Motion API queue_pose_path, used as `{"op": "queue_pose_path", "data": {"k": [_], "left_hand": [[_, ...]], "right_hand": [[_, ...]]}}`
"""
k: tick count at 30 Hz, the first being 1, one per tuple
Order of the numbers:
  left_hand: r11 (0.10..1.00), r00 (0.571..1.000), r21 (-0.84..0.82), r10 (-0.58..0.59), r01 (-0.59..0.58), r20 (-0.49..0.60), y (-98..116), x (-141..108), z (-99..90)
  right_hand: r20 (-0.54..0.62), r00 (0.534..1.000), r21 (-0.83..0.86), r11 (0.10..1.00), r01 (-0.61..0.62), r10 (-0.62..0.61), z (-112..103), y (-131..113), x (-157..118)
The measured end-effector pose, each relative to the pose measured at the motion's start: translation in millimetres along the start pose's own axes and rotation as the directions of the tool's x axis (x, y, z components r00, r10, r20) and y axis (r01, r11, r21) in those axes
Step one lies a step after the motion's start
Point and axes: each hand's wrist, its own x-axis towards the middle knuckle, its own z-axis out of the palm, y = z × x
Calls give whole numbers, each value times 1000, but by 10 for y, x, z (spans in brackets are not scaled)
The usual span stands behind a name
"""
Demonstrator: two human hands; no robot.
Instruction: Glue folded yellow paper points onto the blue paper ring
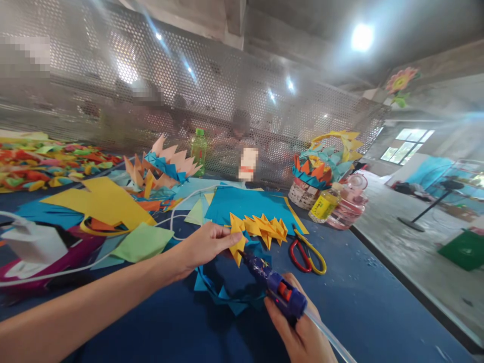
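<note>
My right hand [298, 322] is wrapped round a dark blue hot glue gun [270, 280] with a clear glue stick coming out of its back end. The nozzle points at a yellow folded paper piece [237, 247], touching it or very close. My left hand [207, 244] pinches that piece between thumb and fingers. Below, a blue folded paper ring [223, 297] with pointed edges lies on the table, partly hidden by my hands and the gun. More yellow folded paper pieces [266, 229] lie just beyond, over blue paper sheets [251, 204].
Red-and-yellow scissors [308, 257] lie right of the gun. Bottles [324, 205] and a decorated basket [304, 191] stand at the back right. A white charger [34, 242] trails a cable on the left. Paper scraps [49, 161] cover the far left; a perforated metal panel [212, 75] rises behind.
</note>
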Motion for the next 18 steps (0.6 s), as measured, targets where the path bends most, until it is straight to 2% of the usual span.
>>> {"op": "queue_pose_path", "data": {"k": [11,18], "left_hand": [[1000,1000,30,6,-5,-25,18,-24,13],[1000,1000,8,2,-1,-30,-98,46,-13]], "right_hand": [[52,999,5,1000,-8,8,-8,11,-4],[24,998,-101,994,53,-51,6,76,-65]]}}
